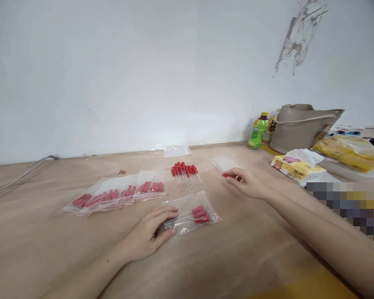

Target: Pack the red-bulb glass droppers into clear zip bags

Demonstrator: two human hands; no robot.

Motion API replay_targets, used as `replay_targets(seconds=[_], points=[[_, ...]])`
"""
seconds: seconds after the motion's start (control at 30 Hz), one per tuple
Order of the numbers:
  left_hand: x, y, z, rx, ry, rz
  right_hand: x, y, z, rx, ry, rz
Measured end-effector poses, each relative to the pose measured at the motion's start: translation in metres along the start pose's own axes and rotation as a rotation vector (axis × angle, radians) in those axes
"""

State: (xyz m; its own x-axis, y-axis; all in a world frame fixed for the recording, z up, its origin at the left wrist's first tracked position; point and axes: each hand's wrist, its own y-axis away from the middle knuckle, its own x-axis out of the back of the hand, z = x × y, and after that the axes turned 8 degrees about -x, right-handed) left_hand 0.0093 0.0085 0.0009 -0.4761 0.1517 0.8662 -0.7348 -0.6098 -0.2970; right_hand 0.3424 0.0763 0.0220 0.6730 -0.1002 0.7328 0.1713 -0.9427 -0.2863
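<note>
My left hand [157,230] has its thumb and fingers on the left end of a clear zip bag [182,203] lying on the table. Inside this bag are several red-handled tools [200,214] with thin shafts. My right hand [241,182] is closed in a pinch at the near end of a fanned stack of flat zip bags [226,163]. A small red bit shows at its fingertips; whether it is a handle or a bag's red strip I cannot tell. Between the hands, farther back, loose red-handled tools [185,170] lie in a cluster, thin shafts toward me.
Filled zip bags [112,193] overlap in a row at left. Another flat bag [176,152] lies by the wall. At right stand a green bottle [258,131], a grey-beige bag [296,128] and a tissue pack [296,166]. A grey cable [25,172] runs along the left.
</note>
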Motion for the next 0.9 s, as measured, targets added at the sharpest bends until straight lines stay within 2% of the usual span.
replay_targets(seconds=[0.07, 0.17, 0.3, 0.43, 0.57, 0.7, 0.77, 0.9], points=[[0.000, 0.000, 0.000, 0.000, 0.003, 0.002, 0.012, 0.005, 0.012, 0.119, 0.165, 0.005], [0.000, 0.000, 0.000, -0.002, 0.008, 0.000, 0.022, 0.012, 0.018, 0.265, 0.431, -0.012], [0.000, 0.000, 0.000, 0.006, 0.006, -0.006, 0.023, 0.016, 0.016, 0.318, 0.712, -0.019], [0.000, 0.000, -0.001, 0.006, 0.005, -0.009, 0.019, 0.016, 0.017, 0.355, 0.818, -0.043], [-0.001, 0.000, -0.001, 0.008, 0.004, -0.014, 0.012, 0.015, 0.020, 0.393, 0.791, -0.035], [0.000, -0.001, 0.000, 0.015, -0.004, -0.021, -0.007, 0.017, 0.016, 0.445, 0.699, -0.025], [0.001, -0.001, 0.001, 0.014, -0.012, -0.024, -0.019, 0.019, 0.011, 0.433, 0.578, -0.014], [0.000, 0.001, 0.002, 0.038, -0.033, -0.006, -0.040, 0.024, -0.005, 0.402, 0.195, -0.063]])
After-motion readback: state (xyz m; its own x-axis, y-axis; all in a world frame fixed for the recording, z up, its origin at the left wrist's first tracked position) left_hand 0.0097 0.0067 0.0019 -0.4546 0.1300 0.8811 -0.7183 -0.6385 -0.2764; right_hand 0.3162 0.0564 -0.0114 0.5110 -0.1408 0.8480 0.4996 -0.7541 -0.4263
